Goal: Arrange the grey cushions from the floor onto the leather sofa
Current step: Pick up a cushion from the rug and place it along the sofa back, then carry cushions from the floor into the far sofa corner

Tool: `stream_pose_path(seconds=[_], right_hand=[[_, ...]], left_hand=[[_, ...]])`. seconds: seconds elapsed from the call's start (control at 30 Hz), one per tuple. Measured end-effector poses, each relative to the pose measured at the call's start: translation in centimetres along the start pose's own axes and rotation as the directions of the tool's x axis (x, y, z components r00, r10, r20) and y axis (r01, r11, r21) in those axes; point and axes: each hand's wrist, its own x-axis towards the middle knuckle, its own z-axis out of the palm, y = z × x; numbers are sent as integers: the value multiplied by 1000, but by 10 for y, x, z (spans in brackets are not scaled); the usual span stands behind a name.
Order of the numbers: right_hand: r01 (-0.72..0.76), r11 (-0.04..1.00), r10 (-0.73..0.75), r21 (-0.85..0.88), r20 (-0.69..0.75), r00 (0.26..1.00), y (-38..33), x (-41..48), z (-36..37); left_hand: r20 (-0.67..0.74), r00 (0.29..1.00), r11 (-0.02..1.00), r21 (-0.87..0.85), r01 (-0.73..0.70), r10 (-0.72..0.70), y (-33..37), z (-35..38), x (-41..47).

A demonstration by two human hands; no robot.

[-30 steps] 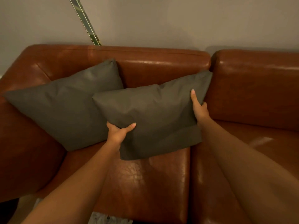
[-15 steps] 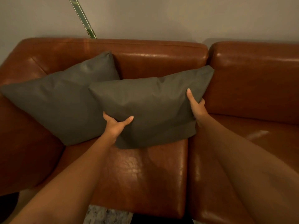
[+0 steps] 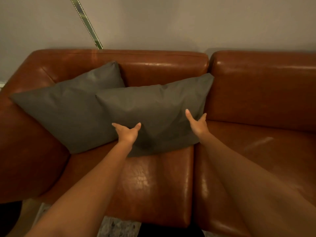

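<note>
Two grey cushions lean on the brown leather sofa (image 3: 153, 182). The left cushion (image 3: 65, 110) rests in the corner against the armrest and backrest. The front cushion (image 3: 153, 105) overlaps it and stands on the left seat, leaning back. My left hand (image 3: 127, 133) holds its lower left edge, thumb on the front face. At the lower right edge, my right hand (image 3: 196, 124) grips it with the thumb pointing up on the face and the fingers at the edge. The fingers behind the cushion are hidden.
The sofa's right seat (image 3: 256, 151) and right backrest (image 3: 263, 86) are bare leather. A grey wall rises behind, with a slanted metal strip (image 3: 85, 21) above the left backrest. A patterned floor (image 3: 118, 227) shows below the seat front.
The front cushion has settled slightly lower and flatter against the backrest. My right hand has slid down its right edge toward the lower corner. My left hand keeps its hold.
</note>
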Motion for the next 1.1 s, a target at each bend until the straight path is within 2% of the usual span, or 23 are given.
stream_pose_path(seconds=[0.13, 0.27, 0.4, 0.57, 0.73, 0.87, 1.1], right_hand=[[-23, 998, 25, -55, 41, 999, 15, -24, -17], [-29, 990, 38, -136, 68, 997, 28, -51, -51], [-9, 986, 14, -167, 26, 1000, 42, -73, -88], [-10, 993, 0, -114, -89, 996, 57, -110, -133], [7, 1000, -7, 0, -280, 960, 79, -153, -178], [11, 996, 30, 91, -428, 903, 107, -197, -208], [-43, 957, 211, 286, -593, 777, 186, -286, -250]], left_hand=[[81, 993, 996, 44, 83, -86, 0, 8, -29], [286, 944, 980, 159, 123, -165, 3, 19, -75], [420, 899, 965, 263, 13, -126, 13, 38, -118], [561, 825, 940, 315, -135, -70, 34, 61, -165], [695, 716, 899, 355, -257, -70, 43, 79, -204], [813, 578, 845, 359, -396, -75, 42, 87, -243], [922, 382, 674, 325, -663, -68, 19, 115, -325]])
